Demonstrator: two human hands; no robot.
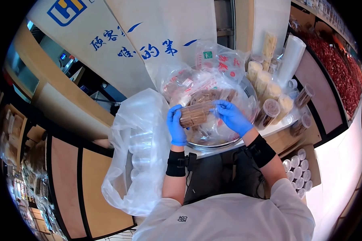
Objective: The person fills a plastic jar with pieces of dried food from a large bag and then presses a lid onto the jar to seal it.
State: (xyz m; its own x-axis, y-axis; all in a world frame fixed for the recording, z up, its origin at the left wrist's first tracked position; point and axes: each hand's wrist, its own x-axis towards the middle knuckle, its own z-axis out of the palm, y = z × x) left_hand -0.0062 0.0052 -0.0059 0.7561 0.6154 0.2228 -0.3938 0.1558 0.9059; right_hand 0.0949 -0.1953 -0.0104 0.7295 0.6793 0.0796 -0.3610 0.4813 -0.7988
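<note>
Both my hands wear blue gloves and hold a clear container of brown sticks (195,115) on its side over a large round metal tray (253,100). My left hand (176,126) is wrapped round the container's left end. At its right end are the fingers of my right hand (234,117), closed on the clear rim. Beneath and behind the container, clear plastic bags (217,64) with red print and more brown pieces lie in the tray.
A white plastic bag of clear empty containers (138,148) is at the left. Jars of pale sticks (262,82), jars of brown sticks (268,111) and a plastic roll (291,58) stand right of the tray. A box of lidded jars (297,168) is lower right.
</note>
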